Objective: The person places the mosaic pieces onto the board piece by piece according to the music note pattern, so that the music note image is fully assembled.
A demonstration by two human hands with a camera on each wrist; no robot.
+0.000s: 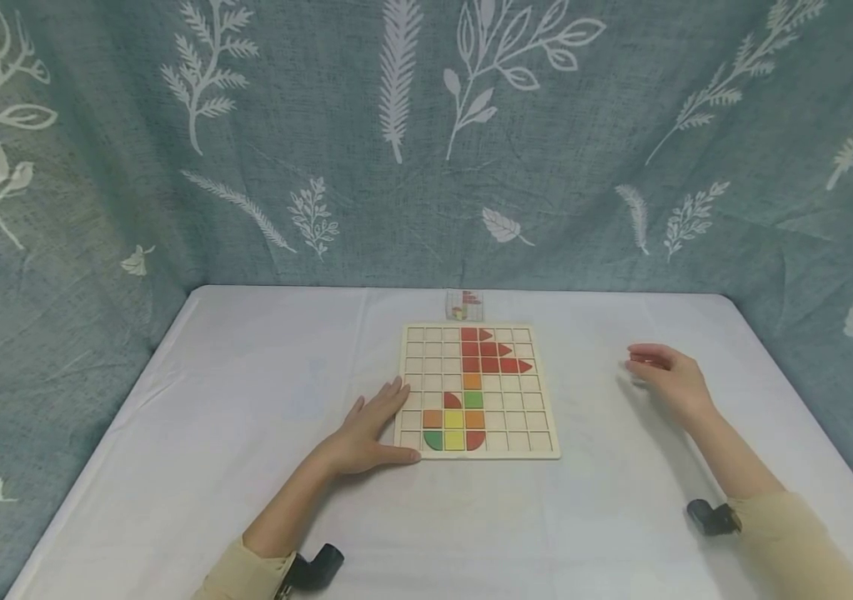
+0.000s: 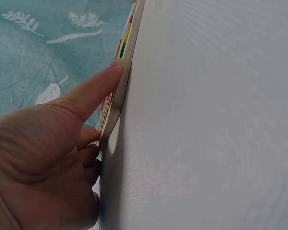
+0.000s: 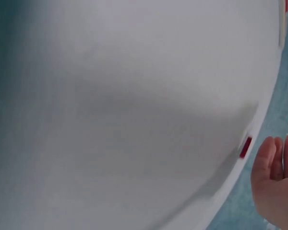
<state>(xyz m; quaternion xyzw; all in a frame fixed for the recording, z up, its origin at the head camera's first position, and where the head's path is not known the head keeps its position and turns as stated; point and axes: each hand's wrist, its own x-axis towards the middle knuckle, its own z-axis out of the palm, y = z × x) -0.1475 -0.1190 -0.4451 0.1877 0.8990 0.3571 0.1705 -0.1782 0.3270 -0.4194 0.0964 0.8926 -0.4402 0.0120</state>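
Observation:
A pale wooden grid board (image 1: 512,417) lies on the table, with red, orange, yellow and green flat pieces set in its squares. My left hand (image 1: 366,432) rests at the board's lower left corner, fingers spread along the left edge and thumb touching the front edge. The left wrist view shows the thumb (image 2: 98,88) against the board's side (image 2: 119,91). To the right of the board, my right hand (image 1: 669,383) hovers with loosely bent fingers. A small red piece (image 3: 246,147) lies on the table beside those fingers in the right wrist view, apart from them.
Behind the board stands a small clear-looking pattern card (image 1: 465,306) with a matching coloured picture. A white cloth covers the table (image 1: 283,358). Blue-green leaf-print curtain (image 1: 336,125) hangs along the back and sides.

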